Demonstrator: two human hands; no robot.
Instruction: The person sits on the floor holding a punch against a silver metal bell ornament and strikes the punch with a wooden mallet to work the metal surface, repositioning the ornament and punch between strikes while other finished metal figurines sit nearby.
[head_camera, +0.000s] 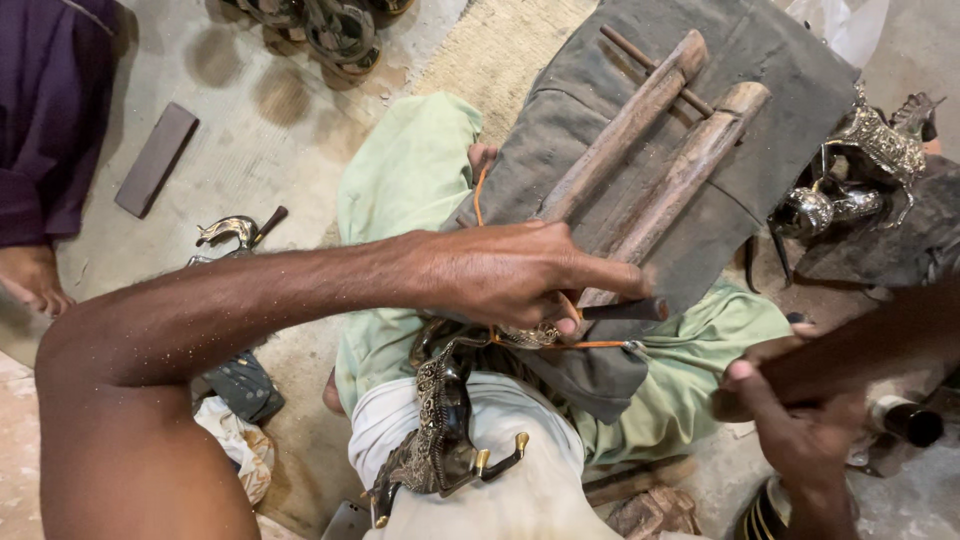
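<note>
Our left hand (520, 275) pinches a thin dark tool (622, 311), pressing it onto the ornate metal piece (440, 430) lying across our lap, below the two wooden sticks (650, 150) on grey cloth (760, 60). Our right hand (800, 420) is clenched around a dark wooden handle (860, 350).

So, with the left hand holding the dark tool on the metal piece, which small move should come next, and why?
Probably a short, steady push of the dark tool along the metal piece. The left hand already presses the tool against it on the grey cloth, and the right hand grips a dark handle nearby.
</note>
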